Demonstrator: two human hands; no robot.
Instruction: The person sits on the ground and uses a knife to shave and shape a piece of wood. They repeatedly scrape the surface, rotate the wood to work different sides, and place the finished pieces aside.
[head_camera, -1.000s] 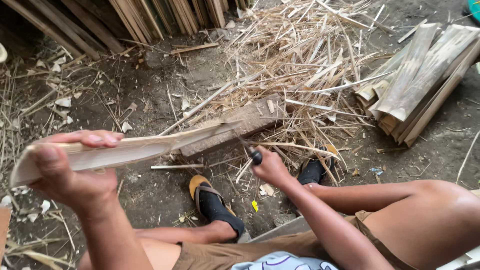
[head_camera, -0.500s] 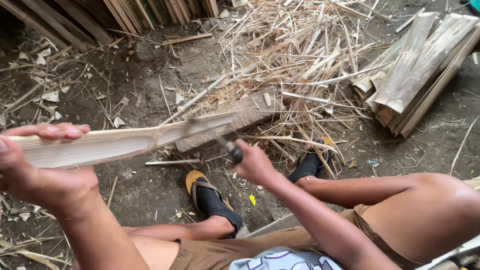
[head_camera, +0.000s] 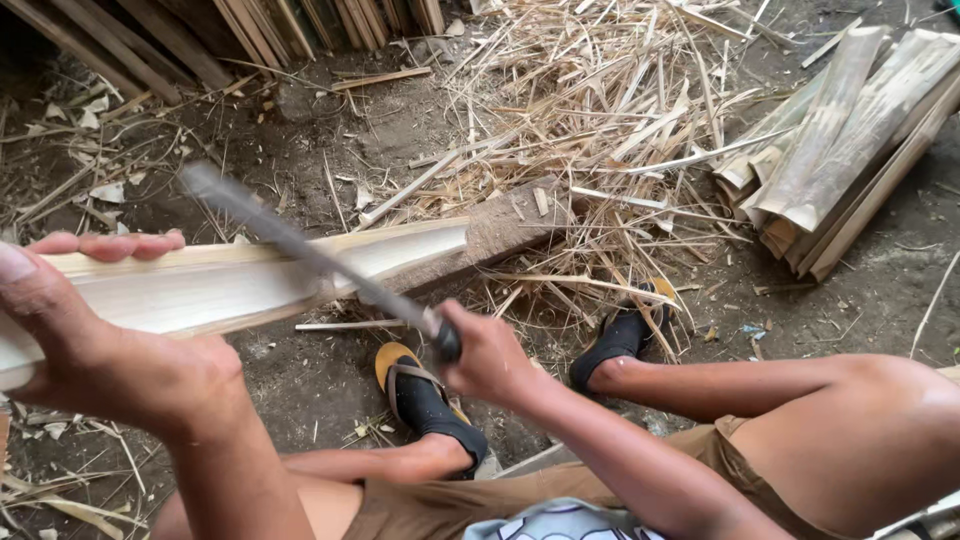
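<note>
Your hands are both clamped: the left hand (head_camera: 110, 350) wraps the near end of a long, pale split bamboo slat (head_camera: 250, 280), smooth and concave, whose far end rests on a rough wooden block (head_camera: 510, 225). Your right hand (head_camera: 490, 355) is closed on the dark handle of a long grey blade (head_camera: 300, 250), blurred, crossing over the slat. Dry straw-coloured bamboo splinters (head_camera: 600, 110) litter the dirt floor (head_camera: 330, 150) beyond.

motion blurs the knife blade (head_camera: 290, 245) tip.
</note>
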